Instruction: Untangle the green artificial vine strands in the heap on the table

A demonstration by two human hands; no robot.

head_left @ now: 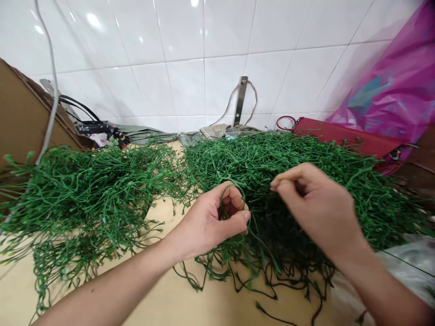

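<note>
My left hand (217, 217), in the middle of the head view, is closed around a thin green plastic-looking stem (249, 222), which curves over the fingers and trails below them. To its right, my right hand (316, 203) is raised with thumb and forefinger pinched together. Anything between those fingertips is too small to make out. Beneath and behind both hands spreads a large heap of green stems (248, 156) with small forked tips. Some loose stems hang from the heap's near side, and part of it lies in shadow under my right hand.
A second pile of green stems (91, 190) lies left on the pale tabletop (163, 299). Behind stand a cardboard box (23, 104), a floral bag (102, 133), a red purse (346, 136) and a pink plastic bag (390, 99). A metal bracket (240, 102) meets the tiled wall (186, 40).
</note>
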